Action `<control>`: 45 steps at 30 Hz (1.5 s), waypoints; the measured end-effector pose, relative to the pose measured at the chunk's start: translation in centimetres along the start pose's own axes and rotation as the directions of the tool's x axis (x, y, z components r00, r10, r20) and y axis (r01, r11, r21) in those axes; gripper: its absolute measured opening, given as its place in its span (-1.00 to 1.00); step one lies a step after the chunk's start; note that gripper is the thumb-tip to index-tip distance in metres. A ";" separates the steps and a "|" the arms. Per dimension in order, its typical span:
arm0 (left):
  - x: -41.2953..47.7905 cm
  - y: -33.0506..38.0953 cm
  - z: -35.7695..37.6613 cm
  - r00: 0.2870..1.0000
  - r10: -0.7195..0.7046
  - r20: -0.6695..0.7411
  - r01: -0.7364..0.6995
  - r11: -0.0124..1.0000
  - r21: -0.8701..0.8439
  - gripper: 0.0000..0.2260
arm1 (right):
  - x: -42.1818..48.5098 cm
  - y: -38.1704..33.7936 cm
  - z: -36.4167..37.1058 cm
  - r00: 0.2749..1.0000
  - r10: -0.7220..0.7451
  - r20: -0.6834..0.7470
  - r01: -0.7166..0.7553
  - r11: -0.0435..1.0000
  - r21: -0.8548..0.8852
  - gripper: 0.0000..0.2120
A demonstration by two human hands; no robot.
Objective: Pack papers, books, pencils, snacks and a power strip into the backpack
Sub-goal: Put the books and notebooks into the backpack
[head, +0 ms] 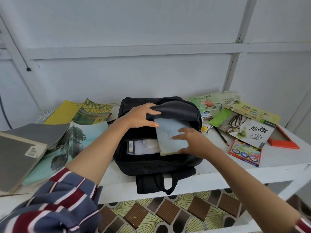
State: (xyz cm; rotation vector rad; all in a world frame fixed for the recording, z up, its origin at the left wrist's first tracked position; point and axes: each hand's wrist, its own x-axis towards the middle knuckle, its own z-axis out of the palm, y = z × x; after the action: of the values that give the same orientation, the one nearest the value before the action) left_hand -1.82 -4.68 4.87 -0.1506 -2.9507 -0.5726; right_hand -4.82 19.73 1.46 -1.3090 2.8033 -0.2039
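Observation:
A black backpack [151,163] lies open on the white table [277,167]. My left hand [139,116] grips the raised top flap of the bag and holds it up. My right hand [195,142] holds a pale blue book [166,132] by its lower right corner; the book sits partly inside the opening, its top under the flap. White papers [144,147] lie inside the bag. A pencil [221,136] lies on the table to the right of the bag, next to a small snack packet [206,128].
Left of the bag lie a grey book [16,157], a landscape-cover book [67,145] and a yellow book [65,111]. At the right lie several green booklets [218,105], a calligraphy book [249,132], a colourful box [244,154] and an orange frame [284,142]. A wall stands behind.

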 end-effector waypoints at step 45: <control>2.4 5.1 1.4 1.000 0.019 -0.003 -0.019 0.999 0.044 -0.80 | -3.3 6.9 -0.3 0.954 0.236 -0.185 -0.128 0.878 0.461 -0.74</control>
State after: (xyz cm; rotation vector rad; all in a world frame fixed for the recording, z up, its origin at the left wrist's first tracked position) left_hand -3.70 0.75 5.85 -0.1720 -2.9523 -0.5048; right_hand -7.98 26.74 0.75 -0.9588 2.7904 -0.9873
